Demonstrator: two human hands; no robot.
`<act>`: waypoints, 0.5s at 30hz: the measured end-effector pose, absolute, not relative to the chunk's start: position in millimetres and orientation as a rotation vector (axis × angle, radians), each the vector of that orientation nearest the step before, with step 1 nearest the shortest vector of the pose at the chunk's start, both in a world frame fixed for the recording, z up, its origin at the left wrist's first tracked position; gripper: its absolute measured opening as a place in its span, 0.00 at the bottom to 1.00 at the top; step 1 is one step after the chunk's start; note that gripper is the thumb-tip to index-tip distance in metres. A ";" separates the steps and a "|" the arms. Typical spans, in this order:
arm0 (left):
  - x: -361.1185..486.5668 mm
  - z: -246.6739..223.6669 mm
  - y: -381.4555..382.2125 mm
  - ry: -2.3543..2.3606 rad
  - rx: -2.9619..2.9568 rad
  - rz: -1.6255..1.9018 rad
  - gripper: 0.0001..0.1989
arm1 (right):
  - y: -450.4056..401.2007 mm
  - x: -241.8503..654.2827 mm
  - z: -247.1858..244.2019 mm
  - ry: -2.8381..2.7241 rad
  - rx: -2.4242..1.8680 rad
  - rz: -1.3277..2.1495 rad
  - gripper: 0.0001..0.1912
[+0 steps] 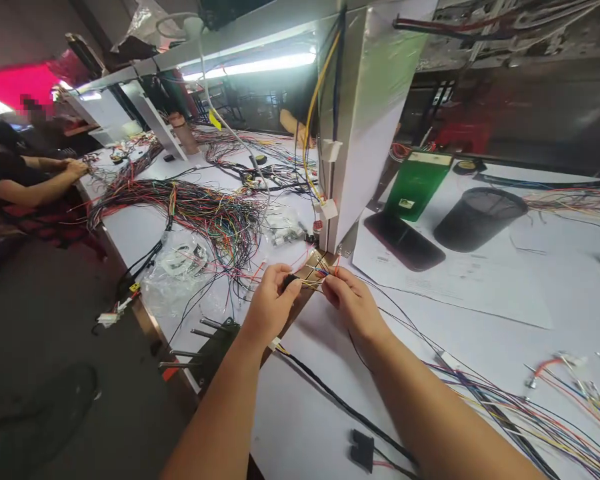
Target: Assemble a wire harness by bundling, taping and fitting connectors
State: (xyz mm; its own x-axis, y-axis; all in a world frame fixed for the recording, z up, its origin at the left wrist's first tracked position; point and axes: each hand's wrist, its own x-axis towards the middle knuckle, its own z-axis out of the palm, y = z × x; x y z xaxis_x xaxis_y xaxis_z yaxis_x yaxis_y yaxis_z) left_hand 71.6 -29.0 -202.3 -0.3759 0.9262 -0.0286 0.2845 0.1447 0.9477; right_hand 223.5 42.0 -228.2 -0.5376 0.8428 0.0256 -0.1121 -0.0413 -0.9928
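Your left hand (271, 301) pinches a black, apparently plastic connector (289, 283) and your right hand (353, 301) grips thin colored wires (313, 283), above the bench's brown strip (300, 301), beside smooth white tabletop (325, 373).

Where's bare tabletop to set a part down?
Tabletop between left forearm and black connector, below the sleeved cable. Another patch: right of the papers, beyond the loose wires. Crowded: wire heap at left, loose wires lower right, and papers under phone, green box, mesh cup.
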 end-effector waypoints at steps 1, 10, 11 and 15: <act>73.5 -203.2 -28.9 1.717 1.117 1.281 0.15 | 41.2 224.3 -226.9 -1.537 -0.802 1.656 0.13; 79.9 -204.9 -27.0 1.503 0.864 1.392 0.15 | 37.8 225.6 -226.6 -1.597 -0.835 1.682 0.17; 80.2 -204.0 -27.0 1.484 0.860 1.404 0.16 | 37.7 226.0 -226.8 -1.588 -0.832 1.701 0.17; 81.3 -203.1 -27.8 1.373 0.915 1.440 0.24 | 37.5 226.6 -224.4 -1.627 -0.849 1.685 0.16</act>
State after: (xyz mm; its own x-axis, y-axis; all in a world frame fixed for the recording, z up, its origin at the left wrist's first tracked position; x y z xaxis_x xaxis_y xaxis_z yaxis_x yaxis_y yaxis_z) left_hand 81.3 -27.8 -203.1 -0.3047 0.9494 -0.0762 -0.1214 0.0406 0.9918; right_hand 226.6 37.5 -224.4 -0.5874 0.8091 -0.0183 -0.0102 -0.0299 -0.9995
